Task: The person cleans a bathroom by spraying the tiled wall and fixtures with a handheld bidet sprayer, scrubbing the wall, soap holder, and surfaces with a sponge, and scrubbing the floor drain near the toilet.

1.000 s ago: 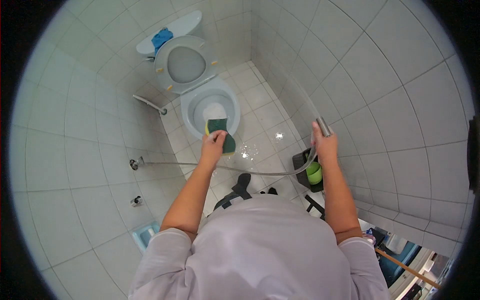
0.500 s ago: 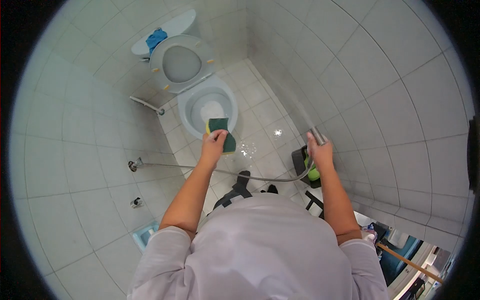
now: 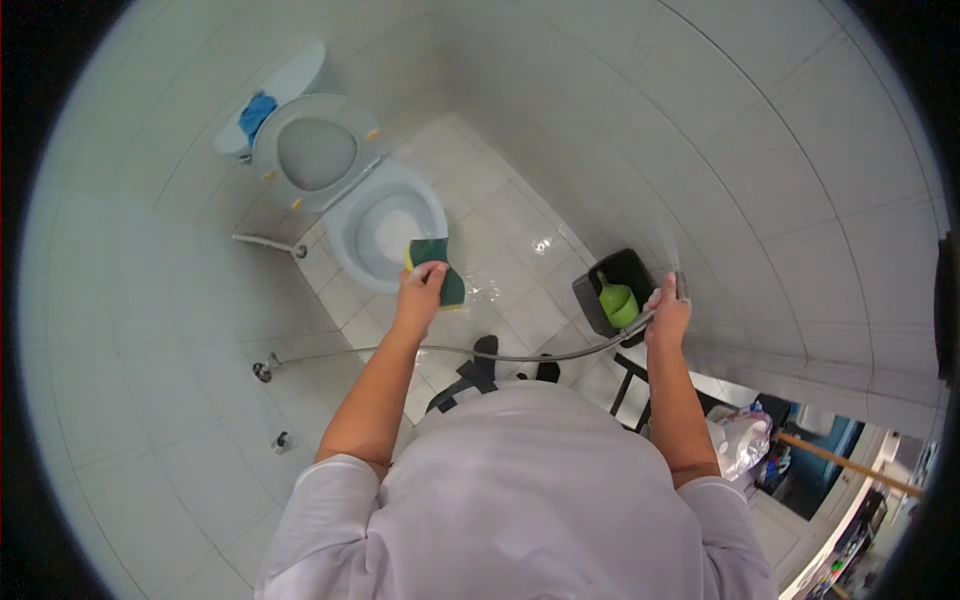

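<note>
Presently: sponge (image 3: 431,250), green and yellow, pinched in the left hand (image 3: 420,290), seen against the near rim of the toilet bowl (image 3: 434,208); contact uncertain. Spray nozzle (image 3: 682,288), gripped in the right hand (image 3: 669,313). Hose (image 3: 560,357), running from right hand past left: a sharp pull could snag it. Floor (image 3: 490,282) between hands, wet: a slip possible. Hidden: hose portion behind the left forearm (image 3: 384,385). Blurred: nozzle mouth.
</note>
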{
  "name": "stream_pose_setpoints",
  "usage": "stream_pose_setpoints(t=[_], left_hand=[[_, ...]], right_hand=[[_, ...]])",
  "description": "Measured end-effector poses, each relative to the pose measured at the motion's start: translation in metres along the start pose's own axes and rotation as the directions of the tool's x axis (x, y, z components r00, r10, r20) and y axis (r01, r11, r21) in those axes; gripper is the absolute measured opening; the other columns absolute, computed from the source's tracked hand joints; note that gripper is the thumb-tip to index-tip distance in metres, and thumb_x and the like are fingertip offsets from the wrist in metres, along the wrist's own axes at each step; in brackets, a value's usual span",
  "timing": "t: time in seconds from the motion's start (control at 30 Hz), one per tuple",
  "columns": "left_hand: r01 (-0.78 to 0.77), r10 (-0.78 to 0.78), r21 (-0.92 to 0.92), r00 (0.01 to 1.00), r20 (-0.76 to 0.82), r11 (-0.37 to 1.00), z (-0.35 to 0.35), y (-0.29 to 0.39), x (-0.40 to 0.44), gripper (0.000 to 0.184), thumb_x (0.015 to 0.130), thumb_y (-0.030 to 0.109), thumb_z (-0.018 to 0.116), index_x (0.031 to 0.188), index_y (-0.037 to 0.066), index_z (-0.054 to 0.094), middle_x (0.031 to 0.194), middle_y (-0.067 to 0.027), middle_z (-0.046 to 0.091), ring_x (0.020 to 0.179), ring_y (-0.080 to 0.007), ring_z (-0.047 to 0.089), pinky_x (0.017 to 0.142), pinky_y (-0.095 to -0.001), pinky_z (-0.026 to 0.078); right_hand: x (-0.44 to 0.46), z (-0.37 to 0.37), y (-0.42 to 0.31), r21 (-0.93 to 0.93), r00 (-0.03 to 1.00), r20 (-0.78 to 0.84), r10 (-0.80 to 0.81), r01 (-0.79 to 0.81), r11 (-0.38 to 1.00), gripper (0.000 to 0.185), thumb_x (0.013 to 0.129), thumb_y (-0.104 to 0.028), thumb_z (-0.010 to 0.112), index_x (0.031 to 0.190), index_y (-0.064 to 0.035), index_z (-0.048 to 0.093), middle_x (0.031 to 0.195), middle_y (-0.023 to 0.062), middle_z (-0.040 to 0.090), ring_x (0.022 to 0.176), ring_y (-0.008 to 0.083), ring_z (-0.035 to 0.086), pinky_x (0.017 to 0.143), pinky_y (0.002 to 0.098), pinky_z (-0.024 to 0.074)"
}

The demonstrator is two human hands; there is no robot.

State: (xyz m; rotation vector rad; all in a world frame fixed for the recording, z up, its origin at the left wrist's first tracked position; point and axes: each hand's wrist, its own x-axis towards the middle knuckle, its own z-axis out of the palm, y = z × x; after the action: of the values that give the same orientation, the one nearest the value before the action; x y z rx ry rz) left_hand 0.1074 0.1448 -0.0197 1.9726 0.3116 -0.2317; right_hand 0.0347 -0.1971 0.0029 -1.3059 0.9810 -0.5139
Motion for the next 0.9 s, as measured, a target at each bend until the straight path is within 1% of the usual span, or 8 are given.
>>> stream_pose_setpoints(t=[0.07,0.13,0.23,0.4,0.5,0.7,0.83,0.9], left_hand=[[-0.094,0.093,0.071,0.996,0.017,0.993,0.008,0.003,0.006,0.025,0.077,0.03,0.054,0.087,0.008,0.062,0.093,-0.013,0.043,0.081,-0.0223,0.048,0.072,-0.0292,0.04],[-0.077,0.073,0.042,0.993,0.092,0.996,0.017,0.003,0.015,0.025,0.077,0.029,0.054,0.087,0.008,0.062,0.093,-0.0129,0.043,0.081,-0.0223,0.048,0.072,-0.0294,0.04],[-0.051,0.047,0.022,0.983,0.18,0.998,0.032,0.01,0.024,0.023,0.078,0.028,0.054,0.085,0.007,0.062,0.089,-0.0112,0.046,0.08,-0.0202,0.048,0.071,-0.0281,0.039],[-0.166,0.147,0.059,0.959,0.241,0.984,0.047,0.025,0.029,0.023,0.078,0.027,0.054,0.081,0.006,0.063,0.087,-0.0101,0.048,0.081,-0.0186,0.048,0.072,-0.0265,0.038],[-0.191,0.141,0.117,0.929,0.341,0.975,0.05,0.023,0.039,0.024,0.077,0.029,0.054,0.087,0.009,0.062,0.091,-0.0119,0.042,0.078,-0.0212,0.047,0.072,-0.0278,0.039],[-0.232,0.171,0.113,0.903,0.393,0.966,0.058,0.012,0.04,0.024,0.078,0.03,0.054,0.087,0.009,0.062,0.091,-0.0106,0.042,0.075,-0.019,0.046,0.071,-0.0271,0.038],[-0.216,0.138,0.147,0.899,0.416,0.965,0.063,0.009,0.033,0.024,0.078,0.029,0.053,0.087,0.009,0.062,0.092,-0.0106,0.042,0.077,-0.0179,0.045,0.073,-0.0267,0.037],[-0.105,0.049,0.112,0.909,0.415,0.988,0.065,0.014,0.022,0.023,0.078,0.028,0.054,0.088,0.008,0.061,0.093,-0.01,0.042,0.077,-0.0171,0.045,0.072,-0.0259,0.038]], right_hand=[[-0.006,-0.008,0.0,0.0,0.998,-0.061,0.017,-0.017,1.0,0.024,0.079,-0.025,0.056,0.069,-0.0048,0.049,0.051,0.0007,0.042,0.042,0.0098,0.039,0.038,0.0236,0.0296],[-0.02,-0.009,-0.002,-0.118,0.99,0.144,-0.003,0.02,0.993,0.024,0.079,-0.026,0.056,0.07,-0.0046,0.05,0.05,0.0005,0.042,0.043,0.0098,0.039,0.039,0.0234,0.0295],[-0.028,-0.016,0.001,-0.099,0.988,0.127,-0.089,0.102,0.99,0.024,0.079,-0.027,0.057,0.071,-0.0044,0.051,0.051,0.0002,0.042,0.043,0.0093,0.039,0.039,0.0238,0.03],[-0.017,-0.08,0.029,0.053,0.939,-0.338,0.069,-0.054,0.997,0.027,0.079,-0.029,0.056,0.081,-0.0025,0.052,0.056,0.0013,0.044,0.043,0.0111,0.04,0.039,0.026,0.0349],[-0.028,-0.125,0.049,0.178,0.87,-0.483,0.096,-0.01,0.984,0.029,0.078,-0.03,0.057,0.08,-0.0023,0.051,0.055,0.0014,0.043,0.041,0.0118,0.039,0.039,0.0256,0.0347],[-0.061,-0.156,0.051,0.138,0.889,-0.457,0.036,0.031,0.99,0.024,0.079,-0.028,0.056,0.072,-0.0052,0.052,0.049,0.0001,0.039,0.041,0.0099,0.038,0.038,0.0247,0.0318],[-0.061,-0.183,0.064,0.187,0.798,-0.596,0.093,0.025,0.982,0.023,0.08,-0.027,0.054,0.072,-0.0061,0.049,0.049,-0.0005,0.04,0.04,0.01,0.038,0.037,0.0233,0.0314],[-0.059,-0.197,0.074,0.23,0.802,-0.579,0.146,-0.011,0.973,0.022,0.08,-0.026,0.054,0.073,-0.0063,0.048,0.049,-0.0007,0.039,0.039,0.0102,0.038,0.035,0.0232,0.0314]])
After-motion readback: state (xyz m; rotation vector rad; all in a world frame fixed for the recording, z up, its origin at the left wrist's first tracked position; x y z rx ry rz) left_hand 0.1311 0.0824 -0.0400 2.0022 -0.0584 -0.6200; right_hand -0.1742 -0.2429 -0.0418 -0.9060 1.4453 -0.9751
